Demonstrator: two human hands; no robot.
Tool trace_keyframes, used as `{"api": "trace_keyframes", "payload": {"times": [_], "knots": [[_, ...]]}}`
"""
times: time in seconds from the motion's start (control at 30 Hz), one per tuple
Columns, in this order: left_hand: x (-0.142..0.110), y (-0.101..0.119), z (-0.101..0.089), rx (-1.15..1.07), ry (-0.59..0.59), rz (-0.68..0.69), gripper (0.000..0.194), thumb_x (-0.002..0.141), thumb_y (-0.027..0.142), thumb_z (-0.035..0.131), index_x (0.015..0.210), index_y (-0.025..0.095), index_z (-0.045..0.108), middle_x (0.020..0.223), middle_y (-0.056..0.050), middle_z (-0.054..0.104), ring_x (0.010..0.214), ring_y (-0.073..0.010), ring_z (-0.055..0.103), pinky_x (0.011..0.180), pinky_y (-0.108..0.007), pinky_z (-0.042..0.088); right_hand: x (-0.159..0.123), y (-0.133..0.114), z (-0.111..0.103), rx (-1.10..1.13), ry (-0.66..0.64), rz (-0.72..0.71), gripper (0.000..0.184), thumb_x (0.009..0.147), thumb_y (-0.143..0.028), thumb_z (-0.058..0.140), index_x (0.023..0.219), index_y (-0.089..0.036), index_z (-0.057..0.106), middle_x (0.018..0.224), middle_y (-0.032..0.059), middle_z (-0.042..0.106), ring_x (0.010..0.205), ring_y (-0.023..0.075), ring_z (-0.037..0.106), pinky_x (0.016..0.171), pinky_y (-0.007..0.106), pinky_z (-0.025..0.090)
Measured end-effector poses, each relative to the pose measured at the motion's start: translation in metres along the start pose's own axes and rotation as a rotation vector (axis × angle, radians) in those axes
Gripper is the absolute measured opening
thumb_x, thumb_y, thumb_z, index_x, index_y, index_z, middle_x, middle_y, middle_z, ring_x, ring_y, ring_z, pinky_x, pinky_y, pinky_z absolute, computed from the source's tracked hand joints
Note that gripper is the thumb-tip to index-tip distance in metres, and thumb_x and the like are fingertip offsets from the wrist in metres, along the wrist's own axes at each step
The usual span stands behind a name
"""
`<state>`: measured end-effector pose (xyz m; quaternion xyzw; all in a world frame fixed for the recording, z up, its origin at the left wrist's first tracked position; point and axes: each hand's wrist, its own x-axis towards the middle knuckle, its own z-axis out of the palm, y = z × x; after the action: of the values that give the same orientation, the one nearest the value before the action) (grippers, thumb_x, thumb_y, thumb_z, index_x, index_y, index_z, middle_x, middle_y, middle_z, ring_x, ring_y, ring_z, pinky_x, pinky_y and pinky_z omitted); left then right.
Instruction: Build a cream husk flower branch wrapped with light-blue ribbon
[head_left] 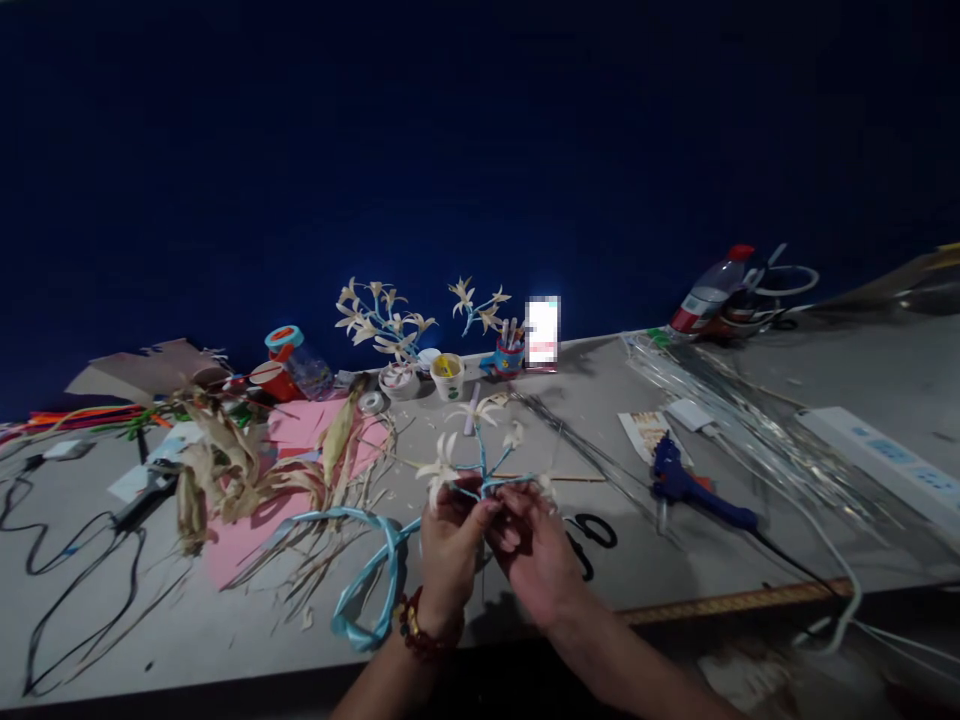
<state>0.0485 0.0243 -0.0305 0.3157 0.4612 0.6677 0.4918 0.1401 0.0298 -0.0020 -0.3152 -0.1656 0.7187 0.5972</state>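
Observation:
A handmade flower branch (484, 455) with pale, husk-like petals and blue-wrapped stems is between my two hands, above the table's front part. My left hand (452, 545) is closed on the base of the stems, thumb on top, a beaded bracelet at the wrist. On the other side my right hand (536, 550) pinches the same stems, its fingertips meeting the left thumb. A shiny light blue ribbon (386, 560) loops over the table and runs up to my left hand. Black scissors handles (600, 530) show beside my right hand; their blades are hidden.
Dried corn husks (225, 470) lie over pink paper (225, 550) at left. Finished flower branches (386, 325) stand in a small cup near the wall, beside a lit phone (542, 333). A blue glue gun (701, 490), wires (577, 440) and a power strip (885, 460) lie at right.

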Motion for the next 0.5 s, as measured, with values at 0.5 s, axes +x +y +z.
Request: {"api": "trace_keyframes", "payload": {"times": [0.5], "knots": [[0.001,0.009,-0.006,-0.265,0.056,-0.018,0.031,0.062,0.025,0.091,0.085,0.020,0.071,0.081,0.001,0.064,0.077,-0.0119,0.061,0.076,-0.024,0.051,0.030,-0.037,-0.045,0.011,0.130,-0.016,0.046,0.066,-0.036,0.082,0.059,-0.022,0.039,0.047,-0.0128,0.034,0.037,0.0040,0.016,0.034,0.017,0.018]]}}
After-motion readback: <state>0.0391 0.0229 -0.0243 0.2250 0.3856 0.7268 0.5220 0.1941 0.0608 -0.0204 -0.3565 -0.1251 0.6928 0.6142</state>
